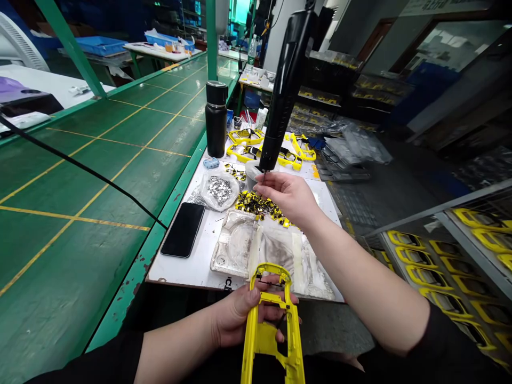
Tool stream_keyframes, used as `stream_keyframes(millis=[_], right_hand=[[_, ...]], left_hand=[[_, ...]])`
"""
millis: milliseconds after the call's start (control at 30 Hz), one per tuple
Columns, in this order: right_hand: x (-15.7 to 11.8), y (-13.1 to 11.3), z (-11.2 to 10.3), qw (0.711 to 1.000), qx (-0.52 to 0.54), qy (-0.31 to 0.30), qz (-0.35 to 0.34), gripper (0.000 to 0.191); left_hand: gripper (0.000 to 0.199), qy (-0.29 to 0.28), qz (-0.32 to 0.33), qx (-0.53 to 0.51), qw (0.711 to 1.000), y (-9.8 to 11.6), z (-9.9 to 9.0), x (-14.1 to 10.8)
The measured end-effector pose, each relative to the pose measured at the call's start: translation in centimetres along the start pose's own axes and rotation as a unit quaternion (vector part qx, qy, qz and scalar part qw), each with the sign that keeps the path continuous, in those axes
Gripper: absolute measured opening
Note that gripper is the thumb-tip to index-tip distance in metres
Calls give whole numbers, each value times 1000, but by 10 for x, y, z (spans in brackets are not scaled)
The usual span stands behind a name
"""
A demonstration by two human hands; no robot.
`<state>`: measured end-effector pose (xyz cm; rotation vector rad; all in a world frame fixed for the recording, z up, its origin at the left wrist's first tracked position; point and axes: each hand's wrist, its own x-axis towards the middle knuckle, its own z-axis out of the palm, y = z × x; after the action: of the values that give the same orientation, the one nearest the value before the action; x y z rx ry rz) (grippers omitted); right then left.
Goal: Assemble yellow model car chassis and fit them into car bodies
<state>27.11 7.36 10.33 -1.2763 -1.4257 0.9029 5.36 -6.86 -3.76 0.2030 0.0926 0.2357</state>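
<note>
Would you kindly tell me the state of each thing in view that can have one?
Left hand: closed on the yellow frame
Yellow frame: held
Right hand: fingertips at the black tool's tip; grip unclear
Black tool: tilted, tip down
Phone: lying flat, screen dark
Black bottle: upright, capped
Plastic bag: open, holding metal pieces
Clear bottle: upright

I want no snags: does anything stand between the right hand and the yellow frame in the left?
Nothing visible does. The right hand is raised, just under the black tool; the left hand holds the yellow frame nearer the camera. The worn tray lies lower, on the table.
</note>
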Motion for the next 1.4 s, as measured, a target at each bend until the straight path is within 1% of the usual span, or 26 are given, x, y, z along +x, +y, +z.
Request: stream_keyframes(millis=[100,200,300,367,467,533,567,600,667,733,767,833,867,967,1033,1100,1200,1333,1400], right_hand=[[2,-11,11,1000,21,-14,-16,37],[3,-18,23,999,37,-15,-36,37],[4,-18,35,998,44,0,-52,42],[8,-18,39,997,44,9,-56,48],[28,-25,36,997,28,20,-71,64],[49,-37,31,993,9,33,-114,77],[60,-44,27,989,6,34,-142,78],[70,-51,23,987,11,31,-160,75],[85,-66,16,989,5,22,-148,67],[87,-77,11,992,10,7,-126,64],[82,-82,9,992,23,1,-123,63],[61,-90,8,990,64,-5,-127,60],[45,-94,7,989,86,-2,-122,58],[-9,-105,5,994,98,-2,-53,53],[-43,-108,3,993,116,25,-25,47],[-71,-104,0,987,151,56,-12,41],[-104,-88,-1,974,199,104,-23,36],[-133,-70,-1,964,194,180,-36,38],[-142,-68,-1,964,173,195,-45,43]], left_hand=[[71,3,5,7,1000,0,-1,0],[71,1,6,7,1000,0,-1,-1],[73,5,6,4,1000,0,0,-1],[75,4,8,4,1000,1,0,-1],[75,1,7,9,1000,0,0,-1],[70,1,2,15,1000,1,1,-1],[68,2,-1,18,1000,1,1,-1],[67,2,-3,20,1000,2,2,-1],[69,3,-4,24,1000,3,4,-2],[72,4,-2,26,1000,5,5,-3],[72,5,-2,27,1000,5,5,-3],[71,7,-4,26,1000,5,5,-4],[72,9,-5,23,1000,5,4,-4],[73,20,-10,13,1000,5,5,-5],[75,26,-14,16,999,6,6,-5],[82,26,-17,24,999,8,9,-5],[88,24,-21,35,999,10,13,-5],[87,30,-29,46,998,11,14,-7],[86,32,-31,40,998,12,15,-8]])
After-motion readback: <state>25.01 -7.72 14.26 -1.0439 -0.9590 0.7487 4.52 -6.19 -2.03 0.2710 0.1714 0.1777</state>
